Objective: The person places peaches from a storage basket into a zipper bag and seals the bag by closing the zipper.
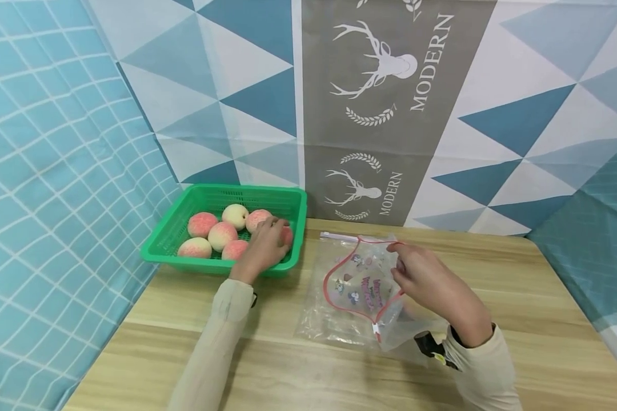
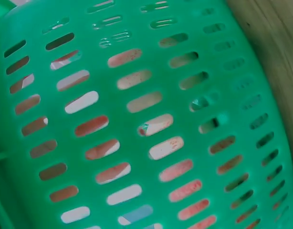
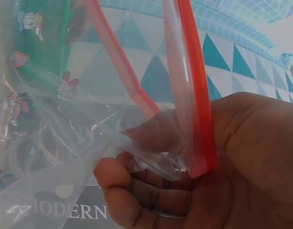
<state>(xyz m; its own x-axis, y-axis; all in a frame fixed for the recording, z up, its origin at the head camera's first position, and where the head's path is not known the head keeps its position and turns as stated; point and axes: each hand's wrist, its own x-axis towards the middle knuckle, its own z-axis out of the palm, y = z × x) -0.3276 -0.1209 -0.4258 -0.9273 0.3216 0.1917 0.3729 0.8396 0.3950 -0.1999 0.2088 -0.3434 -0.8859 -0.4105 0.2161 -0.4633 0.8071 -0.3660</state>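
Observation:
Several pink and cream peaches [image 1: 223, 236] lie in a green plastic basket [image 1: 159, 245]. My left hand [image 1: 268, 245] reaches into its right end, with fingers curled over a peach [image 1: 287, 235] partly hidden beneath them. In the left wrist view, the slotted basket wall [image 2: 137, 114] fills most of the picture and hides that hand. My right hand [image 1: 425, 277] pinches the red zip edge of a clear printed plastic bag [image 1: 334, 319], whose mouth is spread open on the table. Up close, the right wrist view shows the red zip strip [image 3: 196, 95] between thumb and fingers.
The bag's slider [image 1: 375, 329] sits at the near corner of its mouth. A whitish strip [image 1: 338, 236] lies at the bag's far edge. The wooden table [image 1: 288, 377] meets a patterned cloth backdrop [image 1: 257, 80] behind and a blue checked cloth [image 1: 56, 171] at left.

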